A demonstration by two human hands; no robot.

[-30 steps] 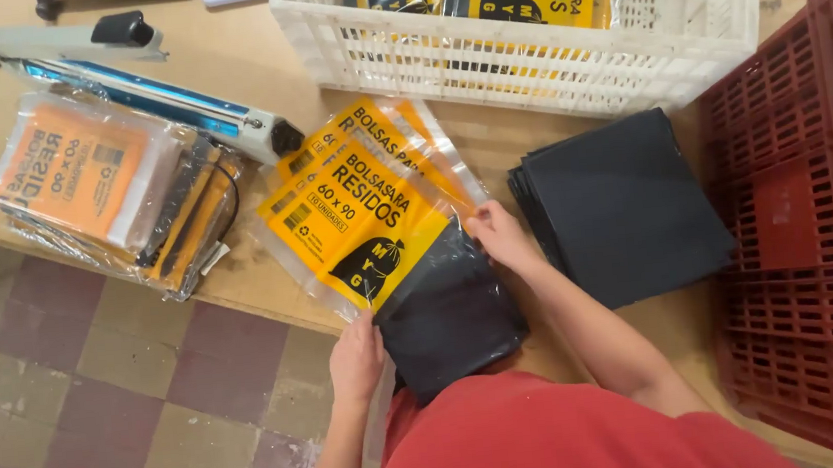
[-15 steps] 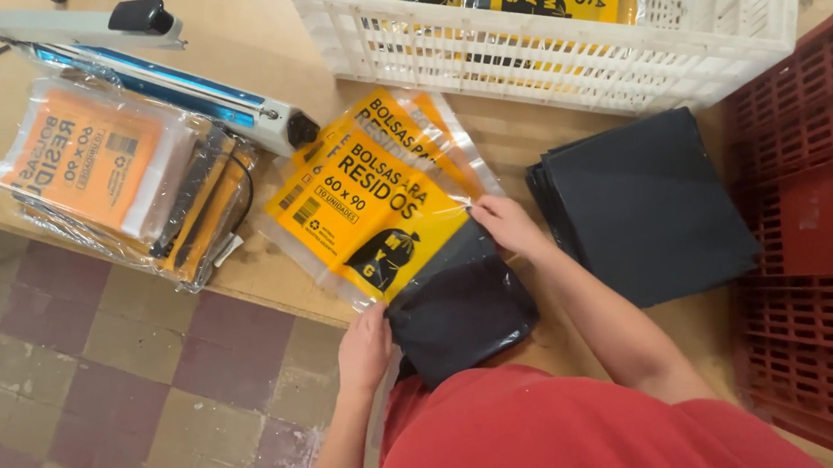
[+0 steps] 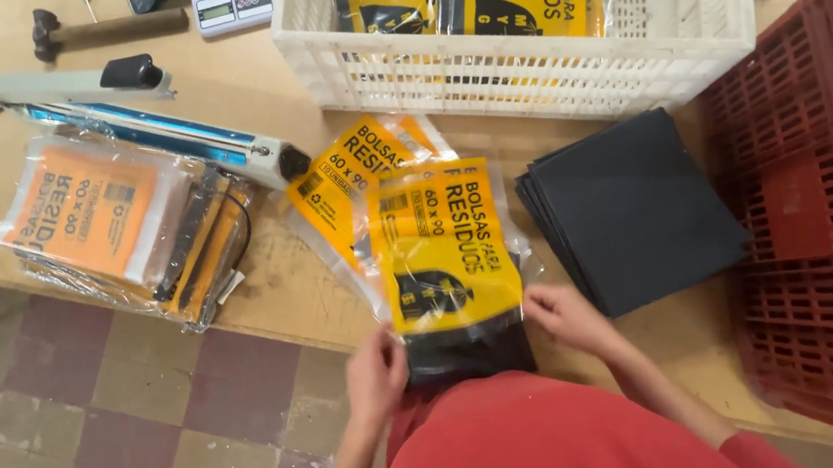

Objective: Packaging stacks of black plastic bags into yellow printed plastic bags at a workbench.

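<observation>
A person in a red top is holding a clear plastic pouch with a yellow printed label (image 3: 448,251) at the near edge of a pale wooden desk (image 3: 253,88), its long axis running away from the body and its dark folded contents showing at the near end. The left hand (image 3: 376,373) is pinching the pouch's near left corner, and the right hand (image 3: 569,316) is gripping its near right edge; both are lying equally close, one on each side. A second yellow-labelled pouch (image 3: 351,174) is lying partly under it, tilted to the left. A stack of flat black folded bags (image 3: 630,207) is sitting just to the right, a white slatted crate (image 3: 523,69) beyond, and a red crate (image 3: 818,229) at far right. Checkered floor tiles (image 3: 102,432) are showing below the desk edge.
</observation>
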